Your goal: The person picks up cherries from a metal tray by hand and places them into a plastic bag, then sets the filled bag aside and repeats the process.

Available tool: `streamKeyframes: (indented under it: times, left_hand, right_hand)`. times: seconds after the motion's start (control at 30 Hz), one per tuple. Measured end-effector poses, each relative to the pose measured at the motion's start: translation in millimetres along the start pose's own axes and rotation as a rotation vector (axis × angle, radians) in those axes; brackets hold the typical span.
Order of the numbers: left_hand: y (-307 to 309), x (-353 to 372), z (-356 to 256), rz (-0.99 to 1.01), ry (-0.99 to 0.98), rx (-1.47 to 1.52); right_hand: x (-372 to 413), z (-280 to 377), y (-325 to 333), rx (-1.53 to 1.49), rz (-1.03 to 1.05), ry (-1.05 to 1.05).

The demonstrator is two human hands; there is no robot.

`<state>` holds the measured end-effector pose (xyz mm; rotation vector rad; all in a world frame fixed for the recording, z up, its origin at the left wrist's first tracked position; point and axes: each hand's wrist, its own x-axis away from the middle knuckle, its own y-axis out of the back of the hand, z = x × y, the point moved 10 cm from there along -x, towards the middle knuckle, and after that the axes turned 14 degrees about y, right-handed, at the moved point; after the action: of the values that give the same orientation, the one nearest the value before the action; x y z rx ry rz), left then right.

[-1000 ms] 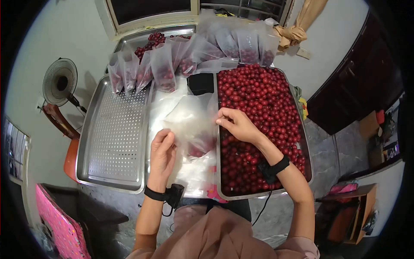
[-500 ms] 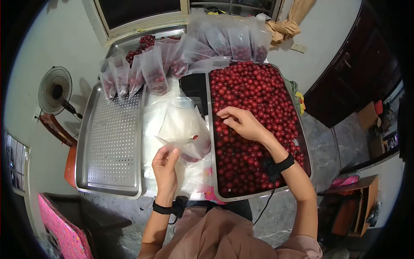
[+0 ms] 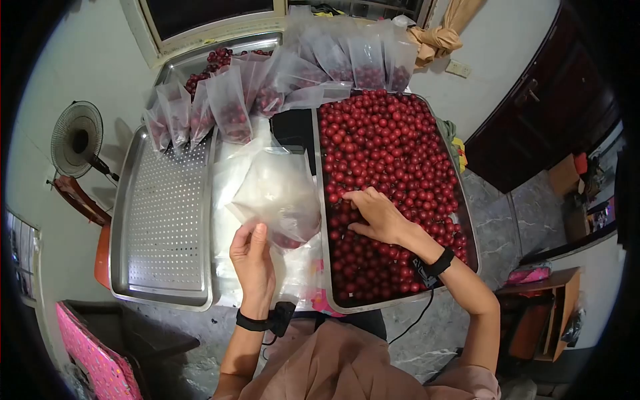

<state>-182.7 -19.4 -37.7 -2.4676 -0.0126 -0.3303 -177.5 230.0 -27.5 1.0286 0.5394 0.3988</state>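
My left hand pinches the rim of a clear plastic bag between thumb and fingers. The bag stands over the middle of the table, its mouth spread towards me, and some dark red fruit shows through its lower part. My right hand is over the left side of a metal tray heaped with small round red fruits. Its thumb and fingers are apart, with the fingertips down at the fruits and no fruit visible between them.
On the left lies a perforated metal tray. Several filled clear bags stand along the back, beside another tray with fruit. Flat plastic bags cover the middle. A fan is at far left.
My right hand has moved towards me and slightly right, down to the fruits. A red fruit seen at the bag's mouth earlier no longer shows there. My left hand keeps hold of the bag.
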Motion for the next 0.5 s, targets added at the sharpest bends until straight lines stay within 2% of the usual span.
streamKeyframes:
  times: [0.1,0.27,0.33,0.43,0.5]
  left_hand:
    - [4,-2,0,-0.027,-0.005,0.073]
    - [1,-2,-4,-0.017,-0.078,0.031]
    - [2,-4,-1,-0.023,-0.081,0.051]
    - [2,-4,0,-0.018,-0.112,0.081]
    - [2,-6,0,-0.007,-0.135,0.097]
  right_hand:
    - [-5,10,-1,0.118,0.026,0.043]
    - [4,12,0,0.034,0.035,0.082]
    - [11,21,0,0.006,0.077,0.093]
    - [20,44,15,0.004,-0.002,0.138]
    - [28,51,17,0.02,0.043,0.121]
